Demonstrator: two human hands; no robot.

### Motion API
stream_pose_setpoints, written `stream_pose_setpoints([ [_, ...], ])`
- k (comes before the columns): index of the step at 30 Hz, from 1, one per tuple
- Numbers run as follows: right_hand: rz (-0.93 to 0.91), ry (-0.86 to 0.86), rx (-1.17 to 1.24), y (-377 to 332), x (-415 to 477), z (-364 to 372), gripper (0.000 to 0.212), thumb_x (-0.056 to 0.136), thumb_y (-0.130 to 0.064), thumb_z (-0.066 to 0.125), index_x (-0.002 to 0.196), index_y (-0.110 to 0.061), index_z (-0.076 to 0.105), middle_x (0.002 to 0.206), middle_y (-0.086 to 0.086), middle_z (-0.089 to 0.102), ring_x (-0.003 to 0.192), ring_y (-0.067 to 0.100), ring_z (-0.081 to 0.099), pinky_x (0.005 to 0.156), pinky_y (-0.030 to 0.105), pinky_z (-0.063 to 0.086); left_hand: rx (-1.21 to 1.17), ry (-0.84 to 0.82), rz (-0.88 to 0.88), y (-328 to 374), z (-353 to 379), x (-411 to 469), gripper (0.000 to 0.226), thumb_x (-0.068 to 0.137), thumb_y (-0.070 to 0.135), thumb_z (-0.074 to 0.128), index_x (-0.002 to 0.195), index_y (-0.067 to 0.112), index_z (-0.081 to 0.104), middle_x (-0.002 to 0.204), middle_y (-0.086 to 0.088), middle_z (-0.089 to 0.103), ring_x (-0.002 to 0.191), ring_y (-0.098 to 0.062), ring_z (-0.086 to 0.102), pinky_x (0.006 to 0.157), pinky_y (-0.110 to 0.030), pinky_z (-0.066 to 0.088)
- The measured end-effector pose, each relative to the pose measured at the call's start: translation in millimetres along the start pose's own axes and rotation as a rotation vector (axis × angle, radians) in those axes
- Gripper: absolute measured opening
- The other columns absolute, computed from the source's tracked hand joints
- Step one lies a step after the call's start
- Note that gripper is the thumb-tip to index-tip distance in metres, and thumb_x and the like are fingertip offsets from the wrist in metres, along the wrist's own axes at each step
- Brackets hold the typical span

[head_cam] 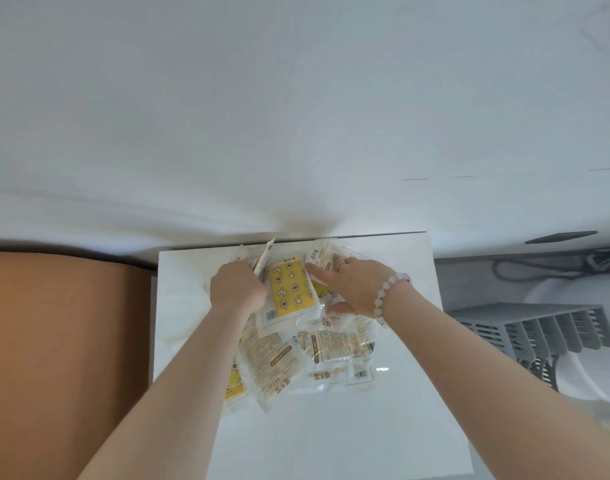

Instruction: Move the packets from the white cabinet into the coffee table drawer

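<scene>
Packets (296, 344) lie heaped on the white cabinet (400, 306), where we are gathering them. Our left fingers (239, 270) curl down into the heap just left of the yellow star packet (291, 289) and seem to grip a few wrappers. Our right fingers (326, 273) lie straight and spread, touching that packet's right edge, probably to hem the slippery pile in. Behind them, left hand (237, 289) and right hand (357, 287) bracket it. More packets lie loose on our side of it. No drawer shows.
</scene>
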State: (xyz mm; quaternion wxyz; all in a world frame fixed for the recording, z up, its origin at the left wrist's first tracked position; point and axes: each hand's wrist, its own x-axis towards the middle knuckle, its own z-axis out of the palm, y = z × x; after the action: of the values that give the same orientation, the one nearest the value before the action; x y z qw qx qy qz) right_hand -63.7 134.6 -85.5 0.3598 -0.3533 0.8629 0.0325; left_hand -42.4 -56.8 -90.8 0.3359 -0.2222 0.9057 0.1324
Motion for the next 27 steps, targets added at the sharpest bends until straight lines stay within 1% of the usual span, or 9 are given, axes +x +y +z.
stream_pose_setpoints([
  [2, -0.032, -0.004, -0.030, -2.0, 2.9, -1.9, 0.078, 0.094, -0.047, 0.043, 0.151, -0.023, -0.005, 0.150, 0.028, 0.023, 0.128, 0.034, 0.046, 0.094, 0.041, 0.048, -0.024, 0.014, 0.014, -1.8, -1.3, -0.1, 0.016, 0.091, 0.009, 0.050, 0.103, 0.008, 0.060, 0.086, -0.004, 0.052, 0.076, -0.021, 0.049, 0.046, -0.020, 0.029],
  [5, -0.069, -0.008, -0.102, -4.4, 7.1, -4.2, 0.070, 0.100, -0.037, 0.037, 0.151, -0.019, -0.008, 0.151, 0.027, 0.023, 0.126, 0.033, 0.047, 0.092, 0.041, 0.051, -0.036, 0.033, 0.027, -3.9, -1.2, -0.7, 0.015, 0.094, 0.012, 0.049, 0.104, 0.009, 0.060, 0.083, -0.002, 0.051, 0.076, -0.020, 0.048, 0.051, -0.022, 0.032],
  [7, -0.110, -0.015, -0.126, -7.0, 9.4, -6.9, 0.069, 0.101, -0.029, 0.037, 0.150, -0.020, -0.011, 0.147, 0.026, 0.030, 0.115, 0.031, 0.055, 0.085, 0.038, 0.054, -0.031, 0.038, 0.041, -4.4, -0.2, -0.4, 0.013, 0.094, 0.013, 0.049, 0.101, 0.009, 0.060, 0.073, 0.002, 0.046, 0.075, -0.019, 0.047, 0.054, -0.021, 0.034],
  [9, -0.168, 0.002, -0.126, -9.9, 11.2, -12.2, 0.072, 0.099, -0.020, 0.041, 0.150, -0.024, -0.010, 0.137, 0.023, 0.044, 0.101, 0.028, 0.060, 0.077, 0.035, 0.054, -0.030, 0.036, 0.036, -5.2, -0.2, 0.3, 0.009, 0.093, 0.010, 0.050, 0.095, 0.010, 0.059, 0.068, 0.004, 0.042, 0.070, -0.017, 0.047, 0.047, -0.019, 0.030],
  [14, -0.098, 0.175, 0.027, -24.8, 19.0, -20.0, 0.054, 0.096, -0.022, 0.041, 0.146, -0.025, 0.022, 0.122, 0.010, 0.055, 0.104, 0.025, 0.055, 0.084, 0.033, 0.050, -0.054, 0.037, 0.060, -6.7, -1.3, -1.1, 0.012, 0.094, 0.017, 0.049, 0.093, 0.010, 0.059, 0.067, 0.004, 0.041, 0.072, -0.018, 0.048, 0.047, -0.017, 0.028],
  [17, -0.062, 0.168, -0.009, -35.5, 25.8, -13.2, 0.048, 0.096, -0.018, 0.042, 0.142, -0.020, 0.029, 0.124, 0.015, 0.054, 0.109, 0.027, 0.053, 0.085, 0.034, 0.048, -0.046, 0.046, 0.073, -7.5, -1.9, -1.2, 0.015, 0.094, 0.013, 0.048, 0.100, 0.008, 0.061, 0.077, 0.001, 0.048, 0.074, -0.018, 0.048, 0.051, -0.020, 0.033],
  [19, -0.053, 0.160, -0.045, -35.6, 29.7, -12.8, 0.055, 0.093, -0.011, 0.049, 0.142, -0.019, 0.025, 0.126, 0.017, 0.052, 0.110, 0.028, 0.053, 0.083, 0.034, 0.049, -0.047, 0.053, 0.072, -7.4, -1.9, -0.8, 0.017, 0.094, 0.015, 0.048, 0.102, 0.008, 0.061, 0.085, -0.002, 0.051, 0.076, -0.019, 0.048, 0.061, -0.023, 0.037],
  [22, 0.029, 0.163, -0.032, -40.8, 29.9, -14.2, 0.067, 0.089, -0.002, 0.053, 0.145, -0.016, 0.021, 0.134, 0.016, 0.042, 0.114, 0.029, 0.051, 0.081, 0.035, 0.051, -0.077, 0.063, 0.074, -6.8, 1.6, -0.8, 0.020, 0.095, 0.017, 0.048, 0.104, 0.007, 0.062, 0.098, -0.006, 0.058, 0.087, -0.024, 0.057, 0.066, -0.024, 0.037],
  [27, 0.119, 0.307, -0.014, -47.6, 30.5, -11.8, 0.052, 0.091, 0.003, 0.044, 0.141, -0.010, 0.035, 0.144, 0.016, 0.027, 0.113, 0.028, 0.050, 0.075, 0.029, 0.049, -0.119, 0.101, 0.071, -10.8, 9.1, 0.7, 0.019, 0.093, 0.011, 0.049, 0.106, 0.012, 0.063, 0.107, -0.006, 0.061, 0.093, -0.024, 0.060, 0.068, -0.024, 0.036],
])
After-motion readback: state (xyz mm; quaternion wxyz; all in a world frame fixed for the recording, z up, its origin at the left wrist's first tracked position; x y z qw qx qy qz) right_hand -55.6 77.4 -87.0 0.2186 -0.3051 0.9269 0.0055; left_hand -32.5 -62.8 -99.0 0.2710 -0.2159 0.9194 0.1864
